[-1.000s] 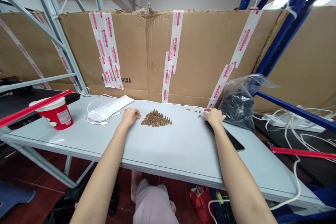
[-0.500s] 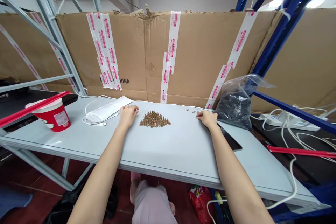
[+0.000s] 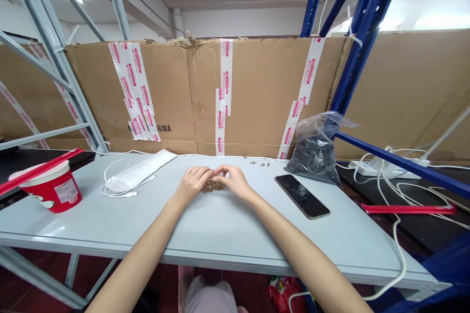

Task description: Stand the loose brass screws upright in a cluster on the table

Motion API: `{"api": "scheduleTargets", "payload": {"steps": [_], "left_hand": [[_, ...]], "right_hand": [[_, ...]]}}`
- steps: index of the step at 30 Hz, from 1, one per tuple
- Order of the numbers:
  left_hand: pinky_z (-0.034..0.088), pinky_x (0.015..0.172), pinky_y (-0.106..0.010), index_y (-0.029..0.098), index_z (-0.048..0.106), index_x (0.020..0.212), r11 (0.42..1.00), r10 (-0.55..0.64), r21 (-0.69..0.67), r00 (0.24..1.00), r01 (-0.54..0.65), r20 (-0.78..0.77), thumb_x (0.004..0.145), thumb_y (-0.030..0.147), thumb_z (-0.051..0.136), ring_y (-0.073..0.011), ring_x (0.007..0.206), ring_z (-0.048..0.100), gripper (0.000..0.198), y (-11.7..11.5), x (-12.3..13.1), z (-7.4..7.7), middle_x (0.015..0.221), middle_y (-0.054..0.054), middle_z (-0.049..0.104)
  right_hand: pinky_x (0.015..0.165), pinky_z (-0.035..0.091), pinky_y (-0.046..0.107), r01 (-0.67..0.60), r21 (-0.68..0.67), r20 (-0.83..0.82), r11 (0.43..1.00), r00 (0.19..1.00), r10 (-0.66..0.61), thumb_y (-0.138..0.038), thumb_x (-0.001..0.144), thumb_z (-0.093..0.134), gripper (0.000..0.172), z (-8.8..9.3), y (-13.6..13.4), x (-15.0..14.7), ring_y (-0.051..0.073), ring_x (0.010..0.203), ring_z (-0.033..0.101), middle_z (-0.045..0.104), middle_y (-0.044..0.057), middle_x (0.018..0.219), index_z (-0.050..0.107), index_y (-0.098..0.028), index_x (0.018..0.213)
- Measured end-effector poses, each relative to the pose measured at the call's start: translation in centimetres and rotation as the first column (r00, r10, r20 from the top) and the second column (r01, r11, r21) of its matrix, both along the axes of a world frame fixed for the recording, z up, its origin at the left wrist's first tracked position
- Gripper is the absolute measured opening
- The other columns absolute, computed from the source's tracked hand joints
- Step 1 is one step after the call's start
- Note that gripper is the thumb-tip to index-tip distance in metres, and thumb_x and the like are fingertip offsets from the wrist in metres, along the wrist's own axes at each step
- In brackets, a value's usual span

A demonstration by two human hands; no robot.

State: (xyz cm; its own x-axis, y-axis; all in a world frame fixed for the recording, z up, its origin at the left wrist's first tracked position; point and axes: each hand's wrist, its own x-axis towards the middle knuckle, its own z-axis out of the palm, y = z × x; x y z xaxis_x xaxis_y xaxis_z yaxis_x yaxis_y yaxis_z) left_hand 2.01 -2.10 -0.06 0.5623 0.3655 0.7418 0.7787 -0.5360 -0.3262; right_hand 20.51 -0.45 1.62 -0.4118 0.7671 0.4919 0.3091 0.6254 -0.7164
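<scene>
A pile of small brass-coloured pieces that look like screws (image 3: 212, 186) lies mid-table, partly covered by both hands. My left hand (image 3: 193, 183) is at the pile's left side, its fingers curled and bent inward. From the right, my right hand (image 3: 234, 181) reaches over the pile with thumb and fingers pinched together. The fingertips of the two hands meet or nearly meet above the pieces. Whatever lies between them is hidden or too small to make out. A few loose brass-coloured pieces (image 3: 262, 164) lie apart toward the back right.
A black phone (image 3: 303, 196) lies right of the hands, before a clear bag of dark material (image 3: 315, 154). On the left are a white pouch with a cable (image 3: 141, 171) and a red cup (image 3: 60, 188). Taped cardboard (image 3: 257, 98) stands along the back edge.
My right hand has moved left from the loose pieces by the phone to the pile, uncovering the phone. My left hand has come in over the pile. The view has tilted up slightly.
</scene>
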Motion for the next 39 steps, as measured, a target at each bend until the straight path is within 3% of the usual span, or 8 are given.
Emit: {"api": "scheduleTargets", "payload": {"steps": [4, 9, 19, 25, 33, 39], "left_hand": [[0.038, 0.077, -0.029, 0.018, 0.056, 0.103, 0.999, -0.043, 0.019, 0.999, 0.043, -0.030, 0.087, 0.021, 0.042, -0.0152, 0.087, 0.054, 0.022, -0.29, -0.01, 0.09, 0.094, -0.007, 0.062], [0.040, 0.072, -0.028, 0.018, 0.057, 0.101, 0.998, -0.062, -0.029, 0.998, 0.061, -0.028, 0.088, 0.022, 0.038, -0.0151, 0.084, 0.053, 0.024, -0.48, 0.43, 0.25, 0.090, -0.007, 0.062], [0.038, 0.066, -0.028, 0.019, 0.058, 0.083, 0.999, -0.016, -0.027, 1.000, 0.016, -0.003, 0.087, 0.023, 0.042, -0.0150, 0.074, 0.050, 0.017, 0.08, 0.26, -0.25, 0.080, -0.005, 0.059], [0.038, 0.068, -0.027, 0.021, 0.055, 0.099, 0.996, -0.030, -0.080, 0.998, 0.025, -0.061, 0.087, 0.017, 0.038, -0.0150, 0.080, 0.050, 0.021, -0.09, 0.45, 0.07, 0.090, -0.006, 0.059], [0.036, 0.063, -0.026, 0.019, 0.056, 0.082, 0.999, -0.036, -0.010, 0.998, 0.035, -0.057, 0.085, 0.021, 0.044, -0.0146, 0.071, 0.046, 0.012, 0.36, 0.11, -0.35, 0.076, -0.004, 0.055], [0.035, 0.062, -0.026, 0.017, 0.054, 0.093, 0.999, -0.045, -0.019, 0.997, 0.044, -0.057, 0.087, 0.025, 0.042, -0.0150, 0.071, 0.047, 0.015, 0.26, 0.46, -0.21, 0.075, -0.004, 0.054]], "right_hand": [[0.069, 0.040, 0.027, -0.003, -0.127, -0.153, 0.992, 0.988, -0.016, -0.029, 0.063, 0.067, 0.027, -0.65, 0.15, -0.19, 0.014, 0.068, 0.058, 0.066, -0.002, 0.071, 0.054, -0.021, 0.086], [0.067, 0.041, 0.027, -0.041, -0.187, -0.227, 0.982, 0.974, -0.003, -0.027, 0.060, 0.067, 0.025, -0.86, 0.45, -0.46, 0.013, 0.064, 0.057, 0.063, -0.003, 0.067, 0.052, -0.021, 0.079], [0.065, 0.042, 0.028, -0.287, -0.339, -0.396, 0.896, 0.907, 0.141, -0.035, 0.060, 0.069, 0.031, -0.32, 0.16, -0.55, 0.016, 0.066, 0.061, 0.062, -0.001, 0.064, 0.051, -0.020, 0.080], [0.063, 0.041, 0.028, -0.272, -0.361, -0.409, 0.892, 0.906, 0.110, -0.038, 0.054, 0.072, 0.036, -0.43, 0.39, -0.41, 0.014, 0.059, 0.056, 0.059, -0.003, 0.059, 0.053, -0.020, 0.078], [0.063, 0.041, 0.028, -0.290, -0.415, -0.418, 0.862, 0.903, 0.102, -0.037, 0.053, 0.073, 0.037, -0.35, 0.05, -0.44, 0.014, 0.059, 0.056, 0.059, -0.002, 0.057, 0.052, -0.019, 0.076], [0.063, 0.040, 0.027, -0.278, -0.443, -0.447, 0.852, 0.892, 0.058, -0.038, 0.052, 0.074, 0.038, -0.41, 0.08, -0.32, 0.014, 0.060, 0.056, 0.059, -0.003, 0.057, 0.053, -0.018, 0.077]]}}
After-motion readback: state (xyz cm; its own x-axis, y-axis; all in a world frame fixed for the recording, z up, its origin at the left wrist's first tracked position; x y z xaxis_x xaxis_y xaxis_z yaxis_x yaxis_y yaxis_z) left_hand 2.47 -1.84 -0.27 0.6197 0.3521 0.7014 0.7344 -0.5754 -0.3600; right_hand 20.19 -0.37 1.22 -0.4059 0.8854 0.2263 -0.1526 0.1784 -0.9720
